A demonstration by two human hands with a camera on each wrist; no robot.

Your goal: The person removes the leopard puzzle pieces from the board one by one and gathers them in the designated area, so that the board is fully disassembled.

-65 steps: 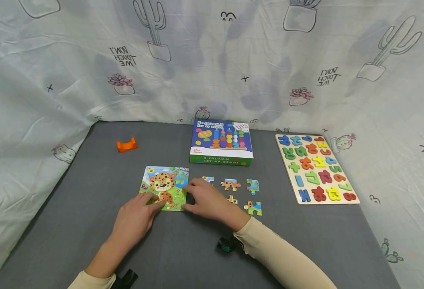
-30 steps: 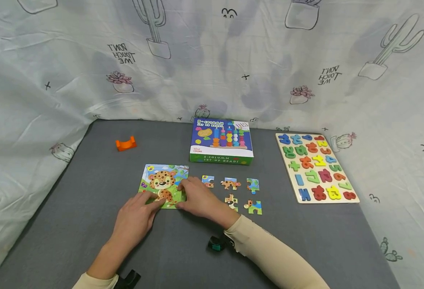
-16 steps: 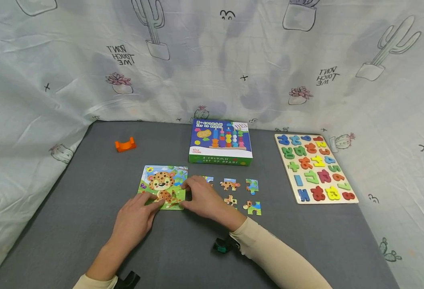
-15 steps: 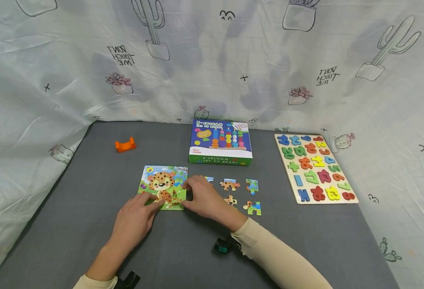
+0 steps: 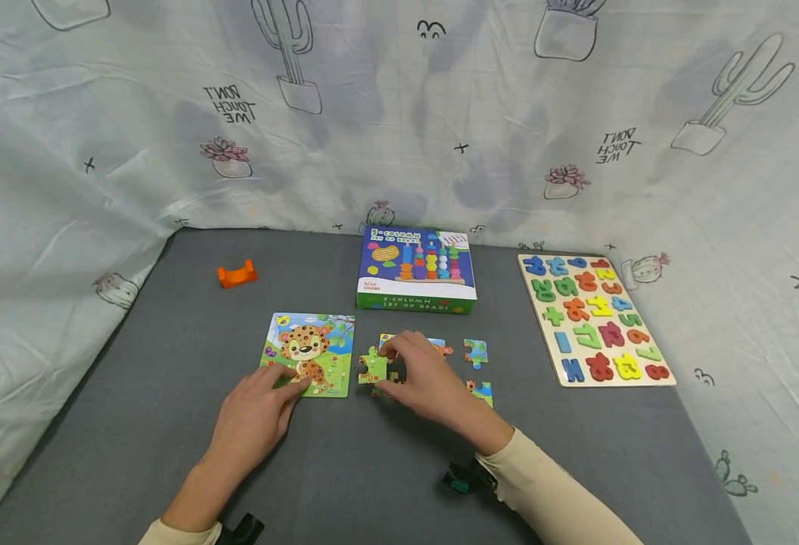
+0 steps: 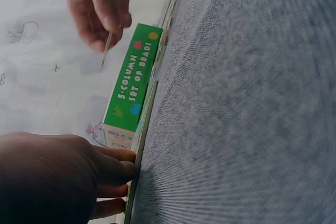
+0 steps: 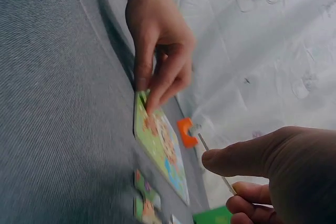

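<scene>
A square leopard picture puzzle [image 5: 334, 350] lies flat on the grey table. My left hand [image 5: 253, 409] rests on its lower left part, fingertips touching the surface. Lifted off the table, a green jigsaw piece [image 5: 371, 368] is pinched between the thumb and fingers of my right hand [image 5: 433, 386], just right of the puzzle. The right wrist view shows that piece [image 7: 203, 141] edge-on. Loose jigsaw pieces lie below and beyond the right hand, including a blue-green piece [image 5: 476, 352] and a blue one [image 5: 484, 392]. Others are partly hidden by the hand.
Behind the puzzle stands a blue and green bead-set box [image 5: 416, 269]. A wooden board of coloured characters [image 5: 597, 322] lies at the right. Far left is a small orange curved block [image 5: 237, 275]. A printed white cloth [image 5: 399, 136] hangs along the back edge.
The right hand has moved right from the puzzle's right edge, carrying the green jigsaw piece above the loose pieces. My left hand has stayed on the puzzle.
</scene>
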